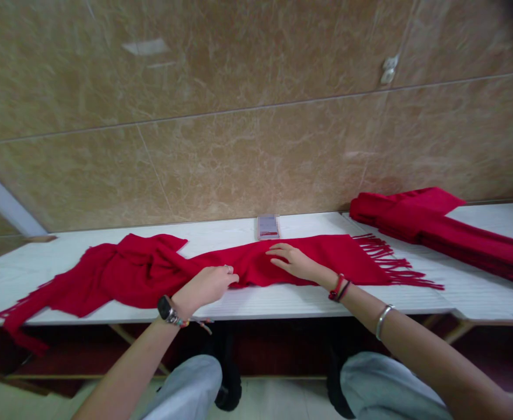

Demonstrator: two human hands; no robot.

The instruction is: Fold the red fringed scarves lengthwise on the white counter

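The red scarf (256, 262) lies lengthwise on the white tabletop (283, 303), bunched at the left and laid flatter at the right, with its right-hand fringe spread out. The left hand (210, 284) is at the scarf's middle with fingers bent and close together, though whether they pinch cloth cannot be told; the right hand (295, 262) is over the flatter part, fingers loosely extended and slightly parted. A phone-like object (267, 226) sits just beyond the scarf, and more folded red cloth (431, 221) lies to the right.
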